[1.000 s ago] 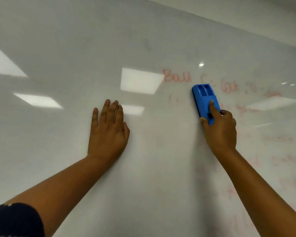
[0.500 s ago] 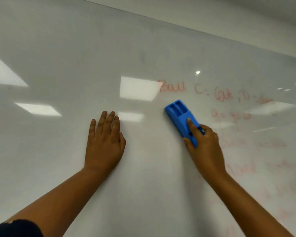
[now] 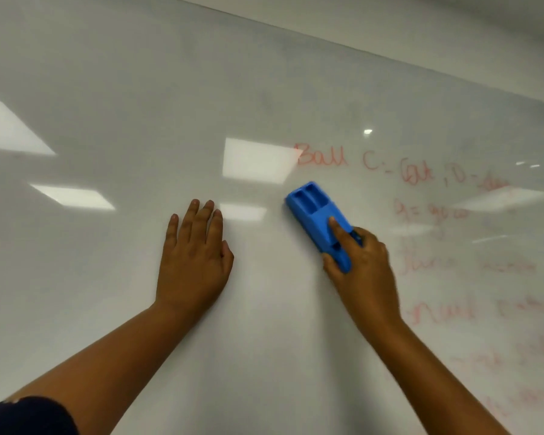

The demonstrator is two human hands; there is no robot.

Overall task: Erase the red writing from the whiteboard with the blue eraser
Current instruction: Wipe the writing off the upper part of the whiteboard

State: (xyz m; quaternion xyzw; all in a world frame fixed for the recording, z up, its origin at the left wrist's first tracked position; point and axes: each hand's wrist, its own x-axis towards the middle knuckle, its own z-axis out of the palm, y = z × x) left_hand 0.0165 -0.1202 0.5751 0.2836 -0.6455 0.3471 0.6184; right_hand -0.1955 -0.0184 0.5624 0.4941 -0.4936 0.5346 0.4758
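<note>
Sliding leftward off the text, the blue plastic eraser (image 3: 319, 221), clamped in the right hand (image 3: 363, 271), now sits below "Ball"; the left hand (image 3: 195, 262) stays spread flat on the glossy whiteboard (image 3: 139, 89). Red marker writing (image 3: 421, 174) remains to its right; much work is left.

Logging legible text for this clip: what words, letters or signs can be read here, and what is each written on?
All of it is red marker on the whiteboard.
"Ball", top row, above the blue eraser held by the right hand.
"C:-", right of it.
"Cat", probably; smeared.
", D -", the word after it too blurred.
Lower rows: too faint to read.
No print visible on the eraser.
</note>
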